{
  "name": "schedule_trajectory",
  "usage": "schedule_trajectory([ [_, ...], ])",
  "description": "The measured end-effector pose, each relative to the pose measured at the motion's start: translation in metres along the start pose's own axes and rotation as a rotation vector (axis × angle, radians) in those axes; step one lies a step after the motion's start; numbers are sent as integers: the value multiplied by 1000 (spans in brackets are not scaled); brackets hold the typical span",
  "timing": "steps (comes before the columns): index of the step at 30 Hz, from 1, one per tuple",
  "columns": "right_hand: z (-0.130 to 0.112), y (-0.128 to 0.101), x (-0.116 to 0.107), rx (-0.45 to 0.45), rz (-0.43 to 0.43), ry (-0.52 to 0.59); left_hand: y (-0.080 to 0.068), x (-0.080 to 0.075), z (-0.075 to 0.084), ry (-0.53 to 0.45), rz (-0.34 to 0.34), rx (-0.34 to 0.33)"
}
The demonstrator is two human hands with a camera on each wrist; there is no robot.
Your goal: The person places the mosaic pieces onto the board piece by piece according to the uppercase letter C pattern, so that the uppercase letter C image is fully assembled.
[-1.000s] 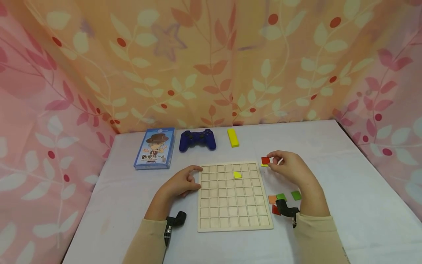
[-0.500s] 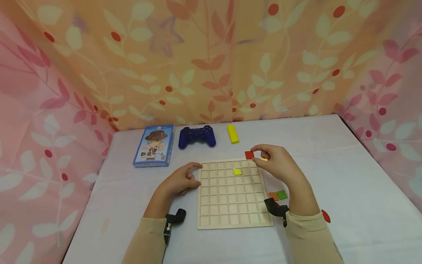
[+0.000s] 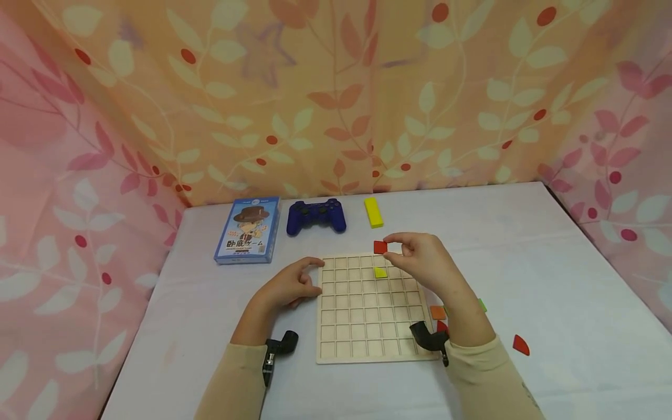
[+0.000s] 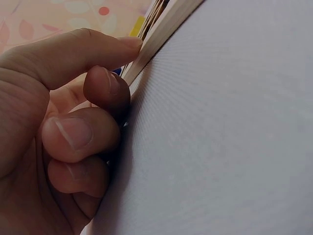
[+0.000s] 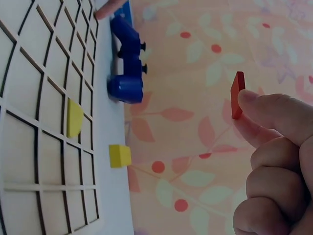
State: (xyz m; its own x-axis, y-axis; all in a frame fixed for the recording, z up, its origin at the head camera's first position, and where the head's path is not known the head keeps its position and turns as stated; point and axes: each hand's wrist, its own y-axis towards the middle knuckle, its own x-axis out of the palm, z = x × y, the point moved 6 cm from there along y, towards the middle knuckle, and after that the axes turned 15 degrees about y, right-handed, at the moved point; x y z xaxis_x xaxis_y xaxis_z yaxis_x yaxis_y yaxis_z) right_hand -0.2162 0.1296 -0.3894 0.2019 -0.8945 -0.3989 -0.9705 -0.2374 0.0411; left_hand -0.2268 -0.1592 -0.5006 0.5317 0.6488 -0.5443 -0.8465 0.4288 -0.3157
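Left hand (image 3: 286,289) rests curled against the left edge of the wooden grid board (image 3: 367,344), gripping nothing. Right hand (image 3: 422,262) pinches a thin red square tile (image 3: 380,247) above the board's far edge. Slick little tile, could slip and bump the yellow piece (image 3: 380,272).

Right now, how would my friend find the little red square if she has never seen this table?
Start at the wooden grid board in the middle of the white table. Above its far edge, the right hand pinches the red square in its fingers. It is the only tile held in the air; the yellow tile lies in a cell.
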Motion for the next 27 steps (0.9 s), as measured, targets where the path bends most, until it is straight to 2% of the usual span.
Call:
schedule_trajectory([
  [20,23,14,46,37,-98,-91,-1,2,1,16,8,-16],
  [27,34,17,53,55,-101,-165,-1,1,0,9,9,-19],
])
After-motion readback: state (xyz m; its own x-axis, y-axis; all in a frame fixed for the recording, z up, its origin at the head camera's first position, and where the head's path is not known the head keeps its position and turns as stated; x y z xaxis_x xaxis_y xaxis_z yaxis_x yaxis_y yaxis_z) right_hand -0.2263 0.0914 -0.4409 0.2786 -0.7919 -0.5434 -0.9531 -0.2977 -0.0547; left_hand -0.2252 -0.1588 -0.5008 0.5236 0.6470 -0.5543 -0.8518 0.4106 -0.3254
